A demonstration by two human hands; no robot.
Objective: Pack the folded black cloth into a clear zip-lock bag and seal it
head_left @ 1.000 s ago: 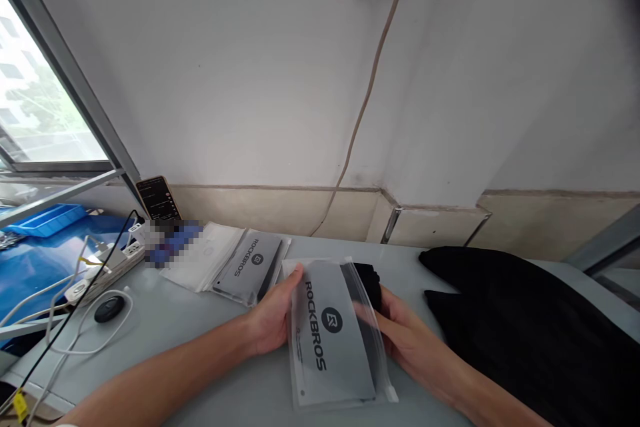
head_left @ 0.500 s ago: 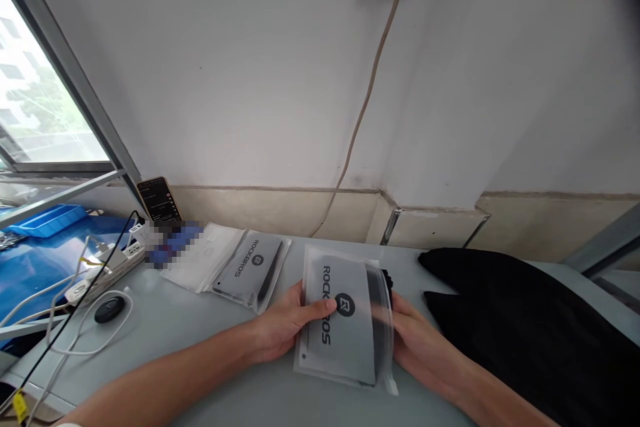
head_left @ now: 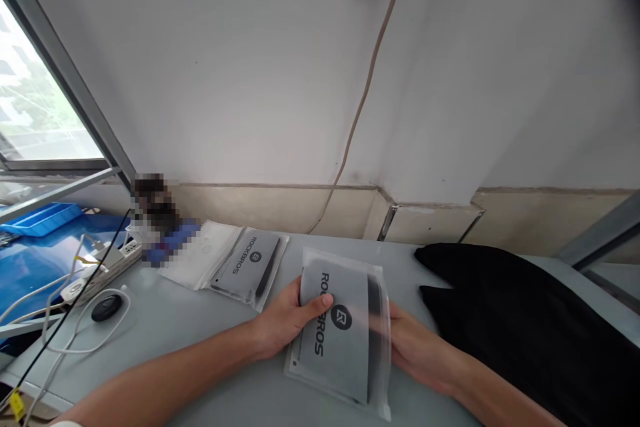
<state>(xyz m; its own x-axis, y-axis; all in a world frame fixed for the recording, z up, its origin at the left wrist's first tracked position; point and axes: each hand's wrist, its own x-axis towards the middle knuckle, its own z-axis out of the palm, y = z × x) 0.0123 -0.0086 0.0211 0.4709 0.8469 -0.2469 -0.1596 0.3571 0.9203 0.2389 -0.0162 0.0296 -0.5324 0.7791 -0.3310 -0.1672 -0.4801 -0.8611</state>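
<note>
My left hand [head_left: 285, 320] grips the left side of a translucent plastic zip bag [head_left: 379, 353], its thumb lying across the front. Inside the bag is a grey card [head_left: 345, 360] printed ROCKBROS with a round black logo, and a dark strip shows beside the card. At the bag's right edge is my right hand [head_left: 415, 347]. Its fingers reach in at that side and appear only faintly through the plastic, so their grip is hidden. A similar packed bag [head_left: 247, 267] lies on the table further left, next to a whitish plastic bag [head_left: 205, 253].
Black fabric [head_left: 520, 320] covers the right part of the grey table [head_left: 210, 373]. On the left are a power strip [head_left: 107, 273], white cables and a round black object [head_left: 107, 307]. A blue tray [head_left: 43, 219] sits beyond the metal frame. The wall runs behind.
The bag has tilted slightly and come a little nearer to me. Black material that stuck out at its right edge no longer shows there. My right fingers remain at that side.
</note>
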